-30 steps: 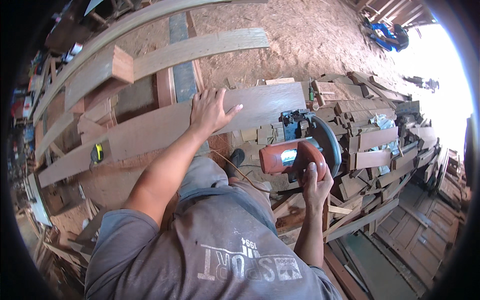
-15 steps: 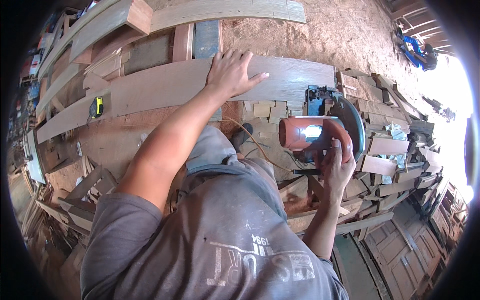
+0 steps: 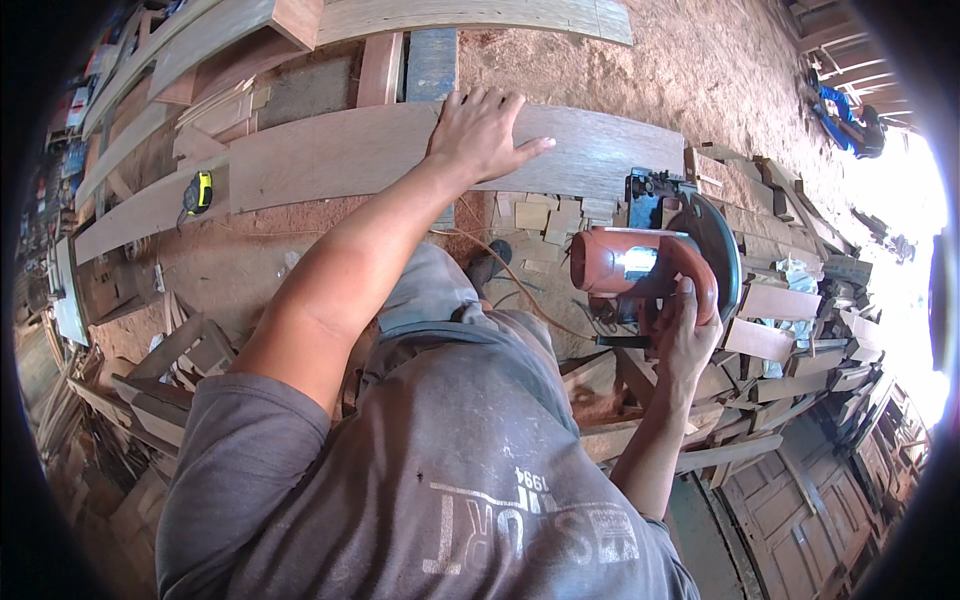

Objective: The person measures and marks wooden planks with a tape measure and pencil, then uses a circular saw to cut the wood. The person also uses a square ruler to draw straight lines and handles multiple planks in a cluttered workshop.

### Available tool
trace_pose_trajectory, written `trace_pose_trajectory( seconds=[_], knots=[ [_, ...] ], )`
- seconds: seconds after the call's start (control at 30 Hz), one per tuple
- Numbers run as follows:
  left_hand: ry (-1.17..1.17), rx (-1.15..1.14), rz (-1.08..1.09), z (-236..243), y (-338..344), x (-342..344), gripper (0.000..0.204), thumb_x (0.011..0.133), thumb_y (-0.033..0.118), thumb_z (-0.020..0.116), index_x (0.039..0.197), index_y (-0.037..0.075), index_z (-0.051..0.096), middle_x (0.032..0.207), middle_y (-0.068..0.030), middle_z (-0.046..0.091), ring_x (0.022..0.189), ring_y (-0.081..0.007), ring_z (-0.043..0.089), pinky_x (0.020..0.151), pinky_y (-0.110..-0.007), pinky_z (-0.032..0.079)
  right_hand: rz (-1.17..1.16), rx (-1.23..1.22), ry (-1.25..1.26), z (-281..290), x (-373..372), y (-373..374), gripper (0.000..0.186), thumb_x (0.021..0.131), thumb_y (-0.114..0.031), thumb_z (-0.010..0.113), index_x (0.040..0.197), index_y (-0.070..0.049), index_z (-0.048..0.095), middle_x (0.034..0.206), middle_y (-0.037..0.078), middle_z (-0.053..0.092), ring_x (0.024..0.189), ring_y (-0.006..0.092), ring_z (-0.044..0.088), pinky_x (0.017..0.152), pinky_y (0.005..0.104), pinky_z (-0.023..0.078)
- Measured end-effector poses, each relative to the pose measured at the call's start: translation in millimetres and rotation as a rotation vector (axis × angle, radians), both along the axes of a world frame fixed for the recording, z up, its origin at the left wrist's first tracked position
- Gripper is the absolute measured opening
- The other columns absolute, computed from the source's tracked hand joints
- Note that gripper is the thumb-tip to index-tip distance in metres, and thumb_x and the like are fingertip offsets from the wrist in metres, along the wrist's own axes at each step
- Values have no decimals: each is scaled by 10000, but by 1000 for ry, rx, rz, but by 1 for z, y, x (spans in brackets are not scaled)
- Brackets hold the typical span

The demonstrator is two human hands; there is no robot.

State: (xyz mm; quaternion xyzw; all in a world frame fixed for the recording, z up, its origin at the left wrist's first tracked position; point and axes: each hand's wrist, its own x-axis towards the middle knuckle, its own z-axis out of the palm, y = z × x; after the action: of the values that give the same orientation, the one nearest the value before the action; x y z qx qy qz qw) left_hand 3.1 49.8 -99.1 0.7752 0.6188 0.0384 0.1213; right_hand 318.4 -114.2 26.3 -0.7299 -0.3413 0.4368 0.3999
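A wide wooden board (image 3: 330, 155) lies crosswise in front of me. My left hand (image 3: 480, 135) presses flat on top of it, fingers stretched over the far edge and thumb out to the right. My right hand (image 3: 692, 325) is wrapped round the rear handle of a reddish-brown circular saw (image 3: 625, 262). The saw's base plate meets the near edge of the board close to its right end, with the dark blade guard on the right side. From below, I cannot see whether the blade touches the wood.
A yellow and black tape measure (image 3: 198, 193) rests on a board at the left. An orange cord (image 3: 520, 290) runs below the board. Stacked wood offcuts (image 3: 770, 300) fill the right side. More planks (image 3: 470, 15) lie beyond the board. A person in blue (image 3: 845, 120) is far right.
The view has shifted slightly, so most things sit a little farther right. My left hand stays on the board and my right hand keeps hold of the saw at the board's edge.
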Motion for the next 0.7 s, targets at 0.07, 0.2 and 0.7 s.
trace_pose_trajectory(
  seconds=[0.07, 0.2, 0.7],
  knots=[
    [3, -31, -6, 1, 1, 0, 989, 1002, 861, 456, 1569, 58, 563, 1531, -194, 608, 1500, -332, 508, 1283, -606, 313, -26, 6, 19, 5, -7, 2, 308, 1111, -191, 657, 1341, 5, 718, 888, -17, 663, 718, 46, 606, 604, 221, 534],
    [14, -45, -11, 3, 2, 0, 999, 1003, 866, 445, 1582, 59, 549, 1539, -198, 602, 1501, -339, 510, 1286, -613, 309, -22, 12, 47, 8, -8, 3, 311, 1110, -200, 667, 1331, 14, 716, 822, -29, 629, 685, 47, 594, 582, 233, 546],
    [-28, -67, -8, 9, 1, -2, 991, 994, 858, 475, 1564, 52, 564, 1479, -209, 635, 1450, -334, 553, 1253, -601, 342, -8, 45, 50, -1, -6, 10, 331, 1112, -184, 644, 1384, -4, 704, 776, -36, 625, 625, 36, 559, 547, 228, 532]
  ],
)
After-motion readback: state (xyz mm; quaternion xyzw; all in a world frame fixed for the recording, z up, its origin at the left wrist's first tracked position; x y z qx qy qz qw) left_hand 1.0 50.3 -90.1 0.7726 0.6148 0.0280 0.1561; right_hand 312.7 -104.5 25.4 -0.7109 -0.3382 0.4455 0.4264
